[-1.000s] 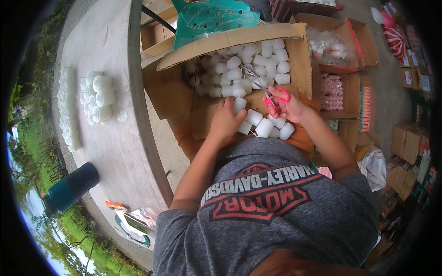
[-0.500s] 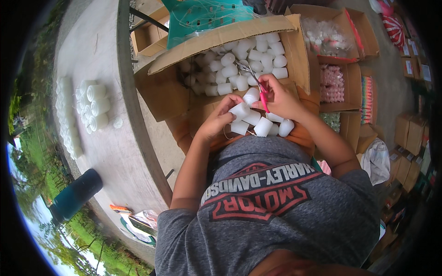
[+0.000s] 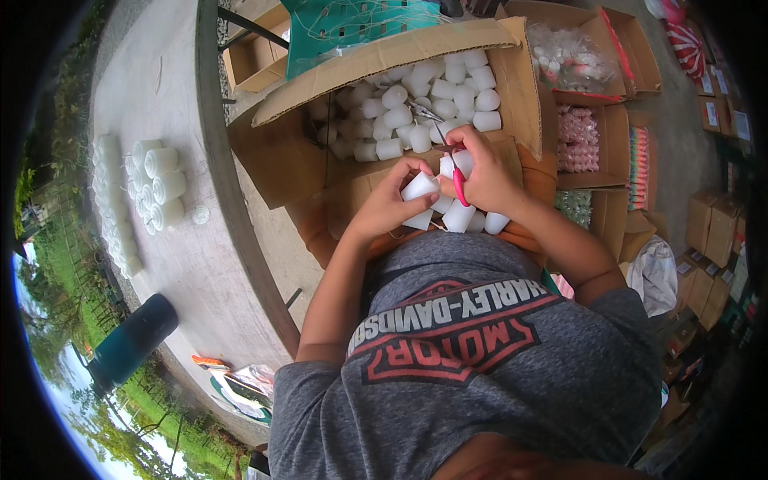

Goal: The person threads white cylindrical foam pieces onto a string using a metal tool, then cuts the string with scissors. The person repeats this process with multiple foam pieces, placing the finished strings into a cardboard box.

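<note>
My left hand (image 3: 390, 205) grips a short white candle (image 3: 419, 188) between thumb and fingers, above my lap. In my right hand (image 3: 490, 178) are scissors (image 3: 459, 186) with pink handles, their metal blades pointing away from me toward the box. Another white candle (image 3: 457, 164) sits against the right fingers, partly behind the scissors; I cannot tell whether they grip it. Several more candles (image 3: 458, 217) lie on my lap below both hands, partly covered. Just beyond, an open cardboard box (image 3: 384, 70) holds a heap of similar white candles (image 3: 398, 117).
On the left, a long pale table (image 3: 214, 240) carries grouped white candles (image 3: 168, 186) and a dark teal bottle (image 3: 134, 340). A green plastic crate (image 3: 360, 32) stands behind the box. To the right are cardboard boxes (image 3: 612, 148) of wrapped goods and a white sack (image 3: 654, 276).
My hands have drawn closer together. The right hand and scissors have shifted slightly toward me, and a candle now shows beside the right fingers. The left hand keeps its candle.
</note>
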A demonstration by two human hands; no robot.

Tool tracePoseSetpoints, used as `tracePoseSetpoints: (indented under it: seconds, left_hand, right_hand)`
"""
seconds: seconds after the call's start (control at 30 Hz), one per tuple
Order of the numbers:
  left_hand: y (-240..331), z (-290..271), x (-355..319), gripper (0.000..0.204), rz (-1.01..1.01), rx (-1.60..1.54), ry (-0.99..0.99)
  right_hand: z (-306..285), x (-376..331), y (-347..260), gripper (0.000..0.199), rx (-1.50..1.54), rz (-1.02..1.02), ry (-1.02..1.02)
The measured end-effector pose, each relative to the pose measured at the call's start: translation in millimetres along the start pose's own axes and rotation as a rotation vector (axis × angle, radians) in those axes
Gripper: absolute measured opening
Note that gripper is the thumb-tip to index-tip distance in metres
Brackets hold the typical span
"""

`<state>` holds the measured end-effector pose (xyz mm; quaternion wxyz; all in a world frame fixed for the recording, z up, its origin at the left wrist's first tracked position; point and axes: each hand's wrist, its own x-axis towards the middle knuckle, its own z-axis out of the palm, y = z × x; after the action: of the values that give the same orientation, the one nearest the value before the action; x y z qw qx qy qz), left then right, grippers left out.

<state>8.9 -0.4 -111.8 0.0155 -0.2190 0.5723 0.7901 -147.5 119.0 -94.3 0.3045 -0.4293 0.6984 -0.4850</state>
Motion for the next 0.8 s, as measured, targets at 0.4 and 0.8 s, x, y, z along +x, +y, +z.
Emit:
tracePoseSetpoints:
  seconds: [0.4,0.8]
  left_hand:
    - [15.1,1.5,-3.6,0.041,-0.027,0.199,0.003]
    - [27.4,9.2,-5.0,0.025,0.001,0.430,0.065]
  right_hand:
    - [-8.0,6.3,-13.0,0.044,-0.249,-0.191,0.086]
    - [-11.6,14.1,-8.0,0.049,-0.287,-0.223,0.119]
